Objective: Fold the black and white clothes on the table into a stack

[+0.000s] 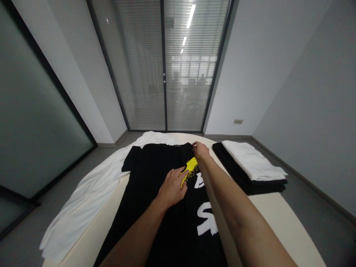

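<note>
A black T-shirt (155, 207) with yellow and white print lies along the middle of a cream table (278, 218). My left hand (171, 186) rests flat on the shirt's middle, fingers spread and pressing the cloth beside the yellow print. My right hand (200, 150) reaches to the shirt's far right corner near the collar and pinches the fabric edge there. One sleeve sticks out at the far left.
A white garment (83, 207) is spread over the table's left side and hangs off the edge. A folded stack, white cloth (251, 161) on black cloth (241, 178), sits at the right. Glass doors with blinds stand behind the table.
</note>
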`<state>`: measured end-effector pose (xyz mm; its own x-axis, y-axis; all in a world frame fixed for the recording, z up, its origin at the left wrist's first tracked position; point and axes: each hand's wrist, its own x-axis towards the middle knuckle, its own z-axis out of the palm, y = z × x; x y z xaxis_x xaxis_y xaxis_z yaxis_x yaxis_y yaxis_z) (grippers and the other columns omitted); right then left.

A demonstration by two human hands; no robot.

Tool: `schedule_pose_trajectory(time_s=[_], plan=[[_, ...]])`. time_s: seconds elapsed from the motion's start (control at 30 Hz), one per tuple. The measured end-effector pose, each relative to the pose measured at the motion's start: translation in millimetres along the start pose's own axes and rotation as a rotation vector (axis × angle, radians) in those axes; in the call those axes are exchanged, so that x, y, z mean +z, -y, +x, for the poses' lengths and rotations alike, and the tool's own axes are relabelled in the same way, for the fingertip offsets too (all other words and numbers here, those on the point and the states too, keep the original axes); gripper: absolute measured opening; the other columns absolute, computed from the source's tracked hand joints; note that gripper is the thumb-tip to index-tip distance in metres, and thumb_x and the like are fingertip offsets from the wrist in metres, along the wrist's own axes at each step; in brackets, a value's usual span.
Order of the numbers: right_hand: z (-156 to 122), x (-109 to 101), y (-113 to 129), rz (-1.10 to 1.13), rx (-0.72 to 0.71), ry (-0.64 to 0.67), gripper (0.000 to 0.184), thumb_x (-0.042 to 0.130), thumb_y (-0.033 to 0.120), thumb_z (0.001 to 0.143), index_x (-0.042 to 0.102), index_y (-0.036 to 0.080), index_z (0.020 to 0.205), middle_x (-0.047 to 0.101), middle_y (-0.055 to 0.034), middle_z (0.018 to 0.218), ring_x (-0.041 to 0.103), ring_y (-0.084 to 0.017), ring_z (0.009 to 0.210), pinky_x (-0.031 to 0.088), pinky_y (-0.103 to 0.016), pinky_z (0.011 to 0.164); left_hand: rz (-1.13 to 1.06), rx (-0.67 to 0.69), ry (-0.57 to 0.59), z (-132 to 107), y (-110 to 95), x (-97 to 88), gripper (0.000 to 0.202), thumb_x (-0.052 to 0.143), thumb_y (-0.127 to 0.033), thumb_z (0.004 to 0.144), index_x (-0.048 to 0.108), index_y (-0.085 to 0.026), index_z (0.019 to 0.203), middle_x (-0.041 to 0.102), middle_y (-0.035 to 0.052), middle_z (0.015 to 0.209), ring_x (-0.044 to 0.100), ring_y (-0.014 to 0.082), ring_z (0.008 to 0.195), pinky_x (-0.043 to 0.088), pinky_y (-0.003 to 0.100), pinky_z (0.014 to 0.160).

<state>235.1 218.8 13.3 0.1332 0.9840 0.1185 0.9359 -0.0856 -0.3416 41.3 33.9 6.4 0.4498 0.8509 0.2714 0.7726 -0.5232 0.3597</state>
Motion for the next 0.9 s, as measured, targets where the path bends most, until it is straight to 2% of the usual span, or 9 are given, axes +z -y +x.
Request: schedule_pose_trajectory(time_s=[0.1,0.23,0.33,0.5,0.7,0.83,0.9], plan=[[7.8,-3.5,9.4,-0.049,0.004,-0.018,0.027,0.045,0.022,0.098,0.069,0.024,0.11,0.074,-0.0113,0.111,0.065,-0.028,0.109,0.04,-0.041,0.094,-0.006,-0.004,0.002,0.3,0.2,0.4,0.053,0.048,-0.019,0.093,0.049,-0.02,0.145,0.048,0.0094,0.153,0.045,0.0234,0.14,0.028,0.048,0.123],[16.9,-11.0,24.0,-0.096,0.001,-0.079,0.037,0.031,0.013,0.1,0.063,0.017,0.12,0.071,-0.0171,0.115,0.064,-0.028,0.111,0.034,-0.046,0.099,-0.017,-0.005,-0.026,0.5,0.5,0.9,0.051,0.05,-0.022,0.094,0.05,-0.023,0.145,0.049,0.0099,0.151,0.045,0.0244,0.139,0.031,0.048,0.121],[17.6,-10.4,30.4,-0.11,-0.042,-0.054,0.037,0.034,0.013,0.099,0.063,0.019,0.122,0.07,-0.0159,0.119,0.063,-0.027,0.113,0.035,-0.044,0.099,-0.013,-0.04,-0.073,1.1,0.8,1.5,0.047,0.053,-0.026,0.095,0.054,-0.022,0.141,0.056,0.0122,0.141,0.05,0.0265,0.132,0.037,0.048,0.116],[4.7,-0.6,30.1,-0.111,-0.122,0.014,0.037,0.044,0.023,0.098,0.064,0.026,0.129,0.064,-0.0128,0.128,0.061,-0.027,0.113,0.045,-0.037,0.09,-0.03,-0.075,-0.136,2.5,1.9,3.1,0.04,0.047,-0.025,0.098,0.057,-0.019,0.136,0.064,0.0109,0.122,0.057,0.0245,0.117,0.045,0.044,0.106],[-9.1,-1.7,34.0,-0.105,-0.207,-0.032,0.046,0.038,0.04,0.102,0.056,0.023,0.141,0.053,-0.0153,0.14,0.048,-0.032,0.127,0.042,-0.043,0.101,-0.017,-0.088,-0.112,2.3,3.4,5.1,0.045,0.049,-0.024,0.096,0.051,-0.016,0.141,0.062,0.011,0.126,0.054,0.0261,0.12,0.043,0.043,0.107],[-8.7,-3.8,39.5,-0.085,-0.25,0.032,0.047,0.046,0.054,0.097,0.068,0.024,0.126,0.057,-0.0137,0.134,0.048,-0.032,0.124,0.042,-0.042,0.101,-0.033,-0.071,-0.097,1.9,3.2,4.8,0.046,0.048,-0.023,0.096,0.049,-0.018,0.142,0.06,0.0107,0.13,0.053,0.0258,0.121,0.043,0.042,0.108],[-8.3,-3.8,42.2,-0.075,-0.249,0.056,0.042,0.053,0.053,0.094,0.072,0.024,0.116,0.059,-0.0133,0.131,0.049,-0.032,0.123,0.043,-0.041,0.1,-0.039,-0.064,-0.096,1.4,2.9,4.2,0.046,0.048,-0.023,0.096,0.049,-0.018,0.142,0.059,0.0107,0.131,0.053,0.0256,0.121,0.043,0.042,0.108]])
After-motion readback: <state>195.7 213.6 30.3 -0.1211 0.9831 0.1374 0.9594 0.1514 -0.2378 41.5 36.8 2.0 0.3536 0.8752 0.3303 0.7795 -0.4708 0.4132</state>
